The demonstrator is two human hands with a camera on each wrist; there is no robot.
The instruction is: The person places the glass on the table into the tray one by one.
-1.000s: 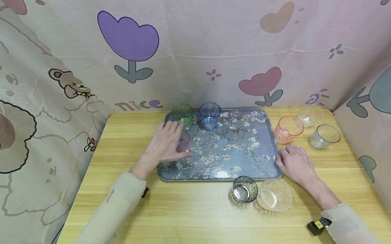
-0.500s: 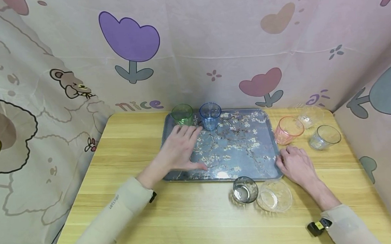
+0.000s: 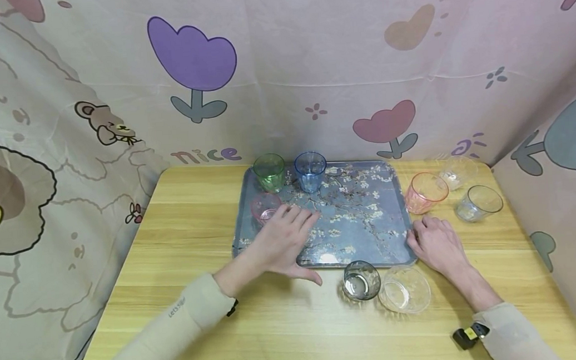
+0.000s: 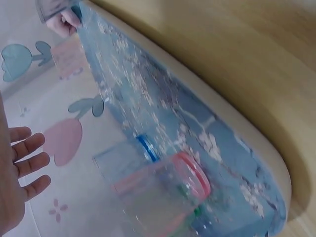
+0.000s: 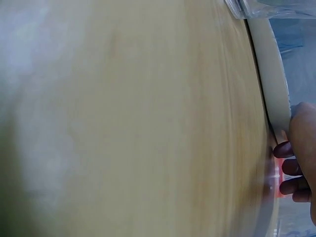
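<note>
A blue-grey tray (image 3: 341, 221) with a white blossom print lies on the wooden table. My left hand (image 3: 282, 239) hovers over its front left part, fingers spread and thumb stretched out, holding nothing. Just behind that hand stands a pink cup (image 3: 265, 206), partly hidden by it in the head view. At the tray's back left are a green cup (image 3: 269, 173) and a blue cup (image 3: 310, 172). My right hand (image 3: 438, 245) grips the tray's right edge near the front corner, its thumb at the rim and its fingers curled outside, as the right wrist view shows.
In front of the tray stand a dark grey cup (image 3: 361, 281) and a wider clear cup (image 3: 404, 290). To its right are an orange-pink cup (image 3: 425, 192), a clear cup (image 3: 458, 172) and a greyish cup (image 3: 477, 203). A patterned curtain (image 3: 282, 102) hangs behind the table.
My left hand has moved away from the pink cup, rightward and toward the table's front, leaving that cup on the tray. My right hand stays at the tray's edge.
</note>
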